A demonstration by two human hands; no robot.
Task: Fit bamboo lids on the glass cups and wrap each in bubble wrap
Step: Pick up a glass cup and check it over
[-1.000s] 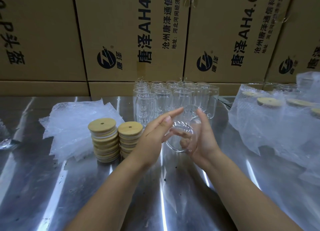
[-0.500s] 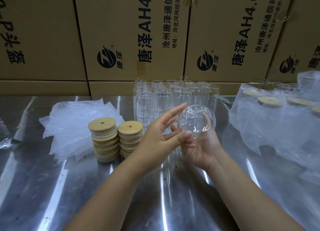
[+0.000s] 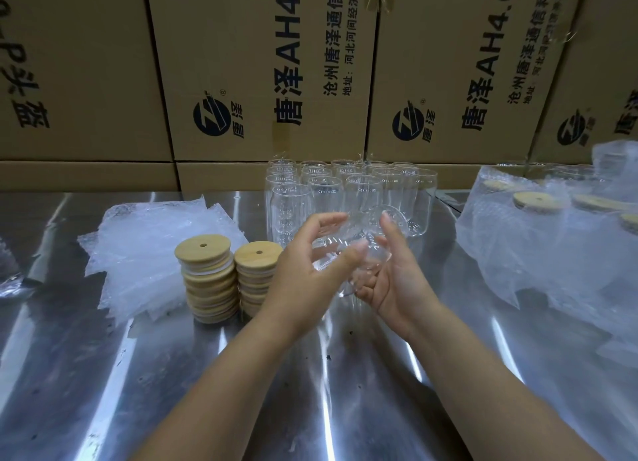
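Glass cup point(image 3: 368, 231) tilted btwn left hand point(image 3: 303, 276) & right hand point(image 3: 398, 281), both gripping.

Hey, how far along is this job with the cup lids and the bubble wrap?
Done: several lidded cups lie wrapped in bubble wrap at the right. In hand: one bare glass cup, no lid yet, held between the left hand and right hand. Left: the cluster of open cups at the back, with two stacks of bamboo lids and a pile of bubble wrap sheets waiting.

Pale tan bamboo lids point(image 3: 204, 253), clear glass cups point(image 3: 348, 193), a silvery bench point(image 3: 345, 391), brown boxes point(image 3: 262, 70) with black print.
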